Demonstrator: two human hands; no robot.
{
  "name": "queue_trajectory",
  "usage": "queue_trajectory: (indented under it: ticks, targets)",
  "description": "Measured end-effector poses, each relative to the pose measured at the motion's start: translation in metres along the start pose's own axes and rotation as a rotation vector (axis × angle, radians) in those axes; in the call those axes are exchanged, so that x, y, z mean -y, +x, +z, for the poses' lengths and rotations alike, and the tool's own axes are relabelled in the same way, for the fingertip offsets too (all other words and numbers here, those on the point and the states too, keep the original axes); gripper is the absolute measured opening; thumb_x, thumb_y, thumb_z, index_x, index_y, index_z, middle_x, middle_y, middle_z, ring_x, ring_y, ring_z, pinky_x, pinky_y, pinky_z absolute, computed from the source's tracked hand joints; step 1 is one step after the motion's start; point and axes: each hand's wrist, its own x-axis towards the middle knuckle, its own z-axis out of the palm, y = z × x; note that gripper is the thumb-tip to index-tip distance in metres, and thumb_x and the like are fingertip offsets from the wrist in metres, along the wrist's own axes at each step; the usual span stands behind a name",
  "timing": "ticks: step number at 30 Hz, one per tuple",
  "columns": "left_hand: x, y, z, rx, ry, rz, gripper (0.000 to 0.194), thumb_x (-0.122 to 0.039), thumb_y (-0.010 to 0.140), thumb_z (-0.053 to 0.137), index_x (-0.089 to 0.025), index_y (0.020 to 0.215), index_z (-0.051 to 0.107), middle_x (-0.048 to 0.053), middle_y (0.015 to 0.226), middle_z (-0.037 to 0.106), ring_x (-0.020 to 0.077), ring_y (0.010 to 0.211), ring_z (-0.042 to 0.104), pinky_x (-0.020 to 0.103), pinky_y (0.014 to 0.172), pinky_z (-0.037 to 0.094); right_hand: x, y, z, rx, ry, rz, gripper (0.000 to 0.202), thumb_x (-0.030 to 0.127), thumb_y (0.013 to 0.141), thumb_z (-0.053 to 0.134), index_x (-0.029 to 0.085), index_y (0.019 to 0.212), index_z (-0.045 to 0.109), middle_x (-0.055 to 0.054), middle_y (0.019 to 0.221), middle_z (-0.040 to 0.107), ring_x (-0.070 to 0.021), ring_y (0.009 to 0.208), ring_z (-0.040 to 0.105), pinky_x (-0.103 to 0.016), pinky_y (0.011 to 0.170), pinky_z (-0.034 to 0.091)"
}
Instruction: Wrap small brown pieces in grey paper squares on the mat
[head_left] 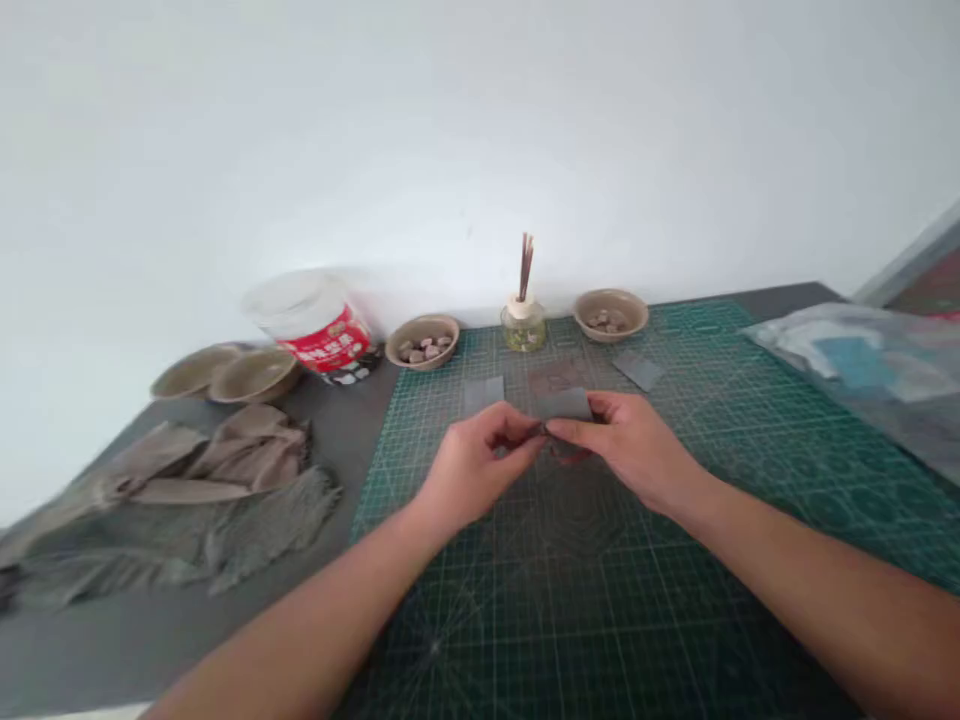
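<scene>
My right hand (626, 440) grips a small grey rectangular sheet (566, 404), which looks like sandpaper, held above the cutting mat. My left hand (484, 460) meets it from the left, thumb and forefinger pinched together at the sheet's lower left corner. A tiny dark bit shows between the fingertips, too small to name. Behind the hands, a similar grey sheet (484, 392) lies on the left, a brownish sheet (555, 378) in the middle, and another grey sheet (639, 370) on the right.
A green cutting mat (487, 600) covers the table. Along the wall stand a bowl of stones (424, 342), a reed diffuser (523, 325), another bowl (611, 315) and a red-labelled tub (315, 330). Crumpled cloths (225, 480) and stacked bowls (255, 375) lie left, a plastic bag (870, 360) right.
</scene>
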Motion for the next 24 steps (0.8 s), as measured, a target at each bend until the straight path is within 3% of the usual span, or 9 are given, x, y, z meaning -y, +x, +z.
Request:
queue_trajectory:
  ticks: [8, 12, 24]
  targets:
    - [-0.004, -0.005, 0.005, 0.012, 0.006, -0.016, 0.013, -0.029, 0.085, 0.068, -0.018, 0.079, 0.065, 0.001, 0.074, 0.070, 0.0131, 0.066, 0.063, 0.022, 0.059, 0.047, -0.003, -0.001, 0.007, -0.040, 0.028, -0.011, 0.021, 0.035, 0.082, 0.075, 0.017, 0.093, 0.076, -0.005, 0.088, 0.075, -0.0172, 0.069, 0.067, -0.031, 0.066, 0.056]
    - [-0.002, -0.004, 0.006, -0.036, 0.015, -0.024, 0.015, -0.030, 0.085, 0.069, -0.018, 0.078, 0.063, 0.001, 0.071, 0.069, 0.0129, 0.064, 0.062, 0.022, 0.056, 0.045, -0.004, 0.000, 0.008, -0.040, 0.008, -0.036, 0.017, 0.031, 0.082, 0.075, 0.017, 0.091, 0.076, -0.004, 0.082, 0.074, -0.0165, 0.067, 0.067, -0.030, 0.065, 0.055]
    - [-0.002, -0.008, 0.011, -0.024, 0.067, -0.007, 0.018, -0.033, 0.087, 0.066, -0.018, 0.078, 0.061, -0.001, 0.069, 0.066, 0.0114, 0.061, 0.059, 0.021, 0.054, 0.042, -0.001, -0.003, 0.010, -0.072, 0.015, -0.037, 0.015, 0.030, 0.082, 0.074, 0.016, 0.088, 0.074, -0.003, 0.079, 0.073, -0.0150, 0.064, 0.065, -0.027, 0.061, 0.053]
